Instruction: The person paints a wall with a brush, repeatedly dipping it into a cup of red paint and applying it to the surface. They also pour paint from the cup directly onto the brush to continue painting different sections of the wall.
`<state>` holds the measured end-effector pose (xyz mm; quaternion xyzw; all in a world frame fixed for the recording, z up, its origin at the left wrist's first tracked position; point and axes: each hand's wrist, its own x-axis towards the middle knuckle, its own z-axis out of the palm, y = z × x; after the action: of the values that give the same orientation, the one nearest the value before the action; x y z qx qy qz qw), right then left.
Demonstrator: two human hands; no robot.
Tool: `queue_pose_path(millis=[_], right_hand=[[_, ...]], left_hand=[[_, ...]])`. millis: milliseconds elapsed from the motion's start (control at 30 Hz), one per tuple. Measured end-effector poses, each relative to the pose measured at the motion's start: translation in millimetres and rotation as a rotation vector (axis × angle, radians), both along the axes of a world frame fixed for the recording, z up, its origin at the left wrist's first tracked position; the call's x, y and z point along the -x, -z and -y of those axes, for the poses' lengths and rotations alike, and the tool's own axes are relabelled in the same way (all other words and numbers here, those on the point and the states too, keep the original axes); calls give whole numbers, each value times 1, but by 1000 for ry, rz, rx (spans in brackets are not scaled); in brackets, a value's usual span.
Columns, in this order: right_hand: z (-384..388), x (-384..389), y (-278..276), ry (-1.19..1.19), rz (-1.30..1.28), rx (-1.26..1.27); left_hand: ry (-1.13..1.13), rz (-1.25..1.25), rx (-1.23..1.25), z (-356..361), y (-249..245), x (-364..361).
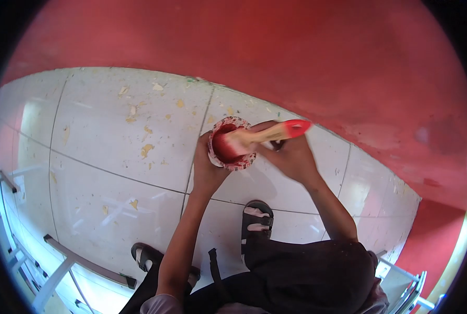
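Observation:
A patterned cup (244, 161) with red paint inside is held in my left hand (208, 166), whose fingers wrap round its side. A paintbrush (267, 135) with a wooden handle and a red end lies across the cup's opening, its bristles at the paint. My right hand (292, 157) is at the cup's right side beside the brush, its fingers bent and partly hidden behind the handle. The handle's red end points up and right, over my right hand. Whether the fingers grip the handle or the cup's rim is hard to make out.
The red wall (233, 42) curves across the top and right. Pale floor tiles (103, 131) carry yellowish flakes. A metal ladder-like frame (61, 277) stands at the lower left, more metal legs (414, 290) at the lower right. My sandalled feet (257, 219) are below the cup.

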<state>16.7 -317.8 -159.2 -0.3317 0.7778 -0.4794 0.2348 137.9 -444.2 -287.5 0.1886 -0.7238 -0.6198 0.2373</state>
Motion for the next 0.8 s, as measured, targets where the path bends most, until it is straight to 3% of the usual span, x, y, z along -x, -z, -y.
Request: queue_pose_path(millis=[133,233,367,400,500,733,800], right_hand=[[-18,21,4,369,527,77],[-27,25,27,452,854,256],[-22,17,39,462,1120,350],[-18,17,41,338,1201,429],[-9,6,39,297,1356,570],[16,-3,12,211,1354,624],[28,-3,-5,342,1057,593]], left_hand=[[-16,57,53,10,-6,-2],[-15,15,51,12,-9,-1],[3,20,48,19,-15,-1],[19,21,32,21,-17,-2],[-9,-3,40,29,-23,-6],[-78,-4,40,55,-20,-23],[-134,-25,14,65,-13,-29]])
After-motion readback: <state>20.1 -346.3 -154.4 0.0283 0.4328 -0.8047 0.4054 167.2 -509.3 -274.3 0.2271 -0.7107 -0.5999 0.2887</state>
